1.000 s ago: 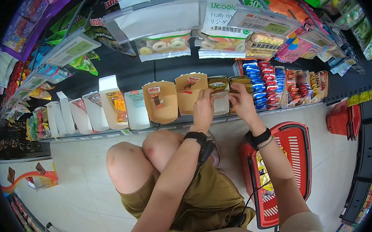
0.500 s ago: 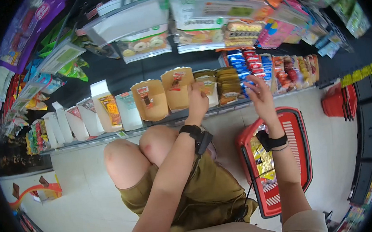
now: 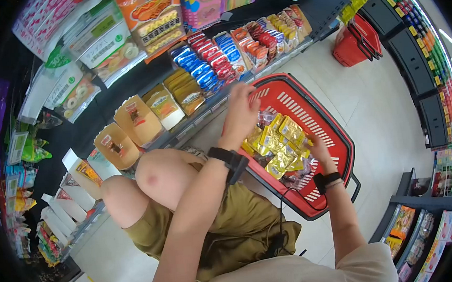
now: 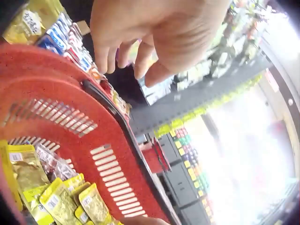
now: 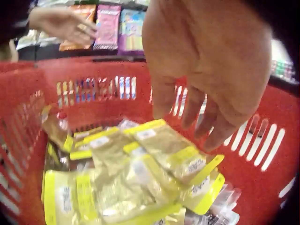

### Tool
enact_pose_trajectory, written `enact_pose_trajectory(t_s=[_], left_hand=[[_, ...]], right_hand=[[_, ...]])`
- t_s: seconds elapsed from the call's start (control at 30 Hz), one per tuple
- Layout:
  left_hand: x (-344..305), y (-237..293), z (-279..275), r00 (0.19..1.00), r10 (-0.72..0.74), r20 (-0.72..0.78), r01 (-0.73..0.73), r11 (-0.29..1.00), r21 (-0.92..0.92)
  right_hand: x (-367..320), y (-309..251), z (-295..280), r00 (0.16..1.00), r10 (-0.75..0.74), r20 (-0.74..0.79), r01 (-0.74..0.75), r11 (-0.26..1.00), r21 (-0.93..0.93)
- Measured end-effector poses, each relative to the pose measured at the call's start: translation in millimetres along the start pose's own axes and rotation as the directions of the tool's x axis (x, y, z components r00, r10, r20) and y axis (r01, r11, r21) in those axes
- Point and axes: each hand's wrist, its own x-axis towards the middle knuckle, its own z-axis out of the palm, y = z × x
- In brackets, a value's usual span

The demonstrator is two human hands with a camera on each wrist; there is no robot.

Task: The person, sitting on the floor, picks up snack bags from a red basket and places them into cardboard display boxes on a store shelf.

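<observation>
A red shopping basket (image 3: pixel 321 118) holds several yellow-and-gold foil snack packets (image 3: pixel 277 145), with clear-wrapped ones beneath. My right hand (image 3: pixel 319 151) reaches inside it at the right of the pile. In the right wrist view its loosely bent fingers (image 5: pixel 213 126) hang over the yellow packets, holding nothing. Over the basket's shelf-side rim is my left hand (image 3: pixel 241 114), with fingers relaxed and no object in them in the left wrist view. Near that hand on the shelf stand a carton of olive-gold packets (image 3: pixel 185 91) and a white-fronted box (image 3: pixel 165 107).
Blue and red snack packets (image 3: pixel 200 69) line the shelf, with brown paper trays (image 3: pixel 138 121) to the left. Gummy bags (image 3: pixel 107 50) hang above. Another red basket (image 3: pixel 353 43) stands on the floor at the back right. A cable (image 3: pixel 281 205) runs past the basket's front.
The view has swung right towards the basket. Both hands have left the shelf: the right moved down into the basket, the left over its rim.
</observation>
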Motion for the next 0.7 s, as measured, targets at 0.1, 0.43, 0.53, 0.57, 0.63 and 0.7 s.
enact_pose_trajectory(t_s=[0.1, 0.43, 0.53, 0.57, 0.63, 0.7], left_hand=[[-15.9, 18.7, 43.2, 0.976, 0.017, 0.217, -0.002, 0.998, -0.067], [-20.0, 8.3, 64.5, 0.868, -0.07, 0.492, 0.007, 0.992, 0.128], [-15.9, 4.4, 71.3, 0.897, -0.162, 0.411, 0.184, 0.983, -0.014], [-15.8, 2.8, 74.5, 0.881, -0.279, 0.381, 0.339, 0.936, -0.098], [-11.7, 3.8, 66.8, 0.874, -0.27, 0.404, 0.338, 0.935, -0.107], [-4.4, 1.0, 58.7, 0.813, -0.237, 0.532, 0.346, 0.931, -0.115]], right_hand=[[11.8, 16.4, 47.0, 0.977, -0.203, -0.063, 0.179, 0.948, -0.265], [12.6, -44.3, -4.0, 0.938, -0.322, -0.13, 0.303, 0.942, -0.146], [11.1, -64.8, -28.6, 0.961, -0.276, -0.001, 0.261, 0.906, 0.332], [10.2, -70.4, -33.9, 0.967, -0.241, 0.085, 0.147, 0.798, 0.584], [1.1, -94.5, -44.4, 0.963, -0.218, 0.157, 0.069, 0.764, 0.641], [1.0, -101.5, -42.9, 0.963, -0.213, 0.167, 0.045, 0.734, 0.677]])
